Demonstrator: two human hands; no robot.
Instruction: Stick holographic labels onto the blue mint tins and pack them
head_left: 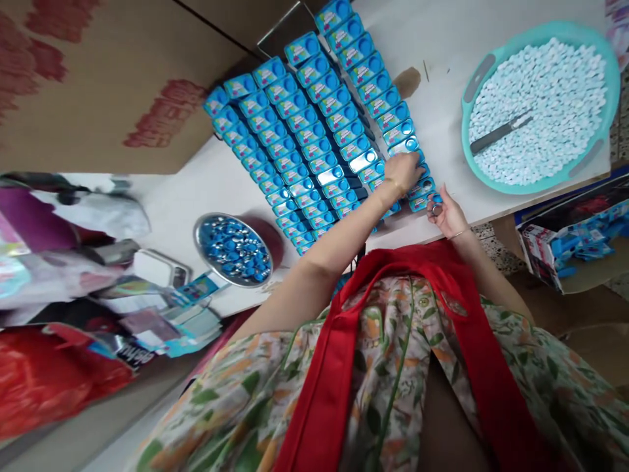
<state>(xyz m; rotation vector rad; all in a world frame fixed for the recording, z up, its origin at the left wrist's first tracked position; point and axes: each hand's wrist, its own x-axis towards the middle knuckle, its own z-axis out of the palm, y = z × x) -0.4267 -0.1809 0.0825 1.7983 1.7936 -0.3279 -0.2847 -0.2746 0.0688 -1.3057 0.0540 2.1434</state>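
Hands (405,172) number two at blue tins (301,118) — bowls (612,78) likewise two.

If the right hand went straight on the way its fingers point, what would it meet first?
Most likely the blue container at the near end of the outermost row, just ahead of the right hand; from above, it is unclear whether they already touch.

Blue rectangular tins (310,134), printed on top, are arranged in adjacent rows on the white tabletop (170,203). One small round metal piece (437,210) is in the right hand (451,217).
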